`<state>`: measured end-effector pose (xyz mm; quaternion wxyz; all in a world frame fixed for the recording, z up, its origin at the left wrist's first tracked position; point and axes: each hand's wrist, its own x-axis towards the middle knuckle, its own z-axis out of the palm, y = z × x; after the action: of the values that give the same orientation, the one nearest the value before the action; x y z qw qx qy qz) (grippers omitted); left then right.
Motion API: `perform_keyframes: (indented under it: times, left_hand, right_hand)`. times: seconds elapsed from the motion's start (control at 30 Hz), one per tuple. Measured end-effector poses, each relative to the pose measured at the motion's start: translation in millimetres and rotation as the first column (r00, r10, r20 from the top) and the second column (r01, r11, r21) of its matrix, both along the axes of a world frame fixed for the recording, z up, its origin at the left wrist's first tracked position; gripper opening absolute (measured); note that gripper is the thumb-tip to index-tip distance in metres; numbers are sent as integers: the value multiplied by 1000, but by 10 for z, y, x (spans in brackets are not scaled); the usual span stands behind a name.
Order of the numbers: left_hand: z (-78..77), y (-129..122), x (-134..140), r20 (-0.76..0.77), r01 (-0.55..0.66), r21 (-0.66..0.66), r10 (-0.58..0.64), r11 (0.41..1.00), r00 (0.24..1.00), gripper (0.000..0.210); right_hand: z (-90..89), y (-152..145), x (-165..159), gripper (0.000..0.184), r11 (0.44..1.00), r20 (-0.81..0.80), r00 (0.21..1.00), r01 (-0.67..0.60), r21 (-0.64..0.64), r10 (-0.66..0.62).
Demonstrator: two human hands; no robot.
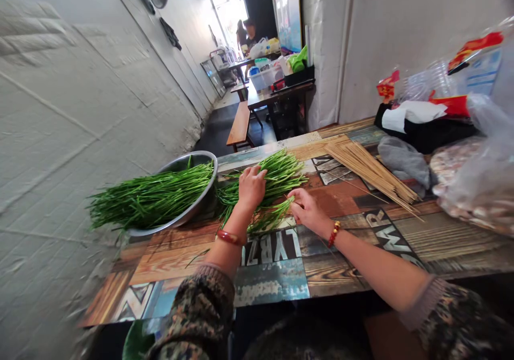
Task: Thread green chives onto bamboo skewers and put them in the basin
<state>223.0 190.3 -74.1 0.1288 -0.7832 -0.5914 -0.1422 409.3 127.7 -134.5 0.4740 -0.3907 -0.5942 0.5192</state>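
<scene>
Chives [281,173] are covered by the left hand [252,186], fingers slightly spread, and stalk ends [283,208] pinched (seemingly for alignment) by the right hand [311,211].

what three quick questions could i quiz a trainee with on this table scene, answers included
1. Fill in the blank: the metal bowl holds a heap of long green ____.
2. True or false: the right hand is nearer to the fanned-out wooden sticks than the left hand is.
3. Short answer: which hand wears the beaded bracelet at its wrist?

Key:
1. stalks
2. True
3. The right hand; the left has a smooth bangle.
</scene>
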Motion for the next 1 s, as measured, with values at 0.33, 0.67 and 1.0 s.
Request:
perform_keyframes:
  times: [0.33, 0.67, 1.0]
  left_hand:
    - [51, -98, 133, 220, 67, 68, -80, 995, 972, 10]
    - [-286, -349, 353, 802, 296, -195, -22, 935, 596, 18]
    - [-328, -429, 369, 879, 320, -160, -12, 934, 476, 17]
  right_hand:
    - [44, -17, 6, 19, 1000, -9, 1000, 5, 16, -4]
    - [37, 10, 36, 21, 998, -38, 998, 52, 44, -50]
    - [63, -17, 64, 30, 999, 3, 999, 42, -23, -42]
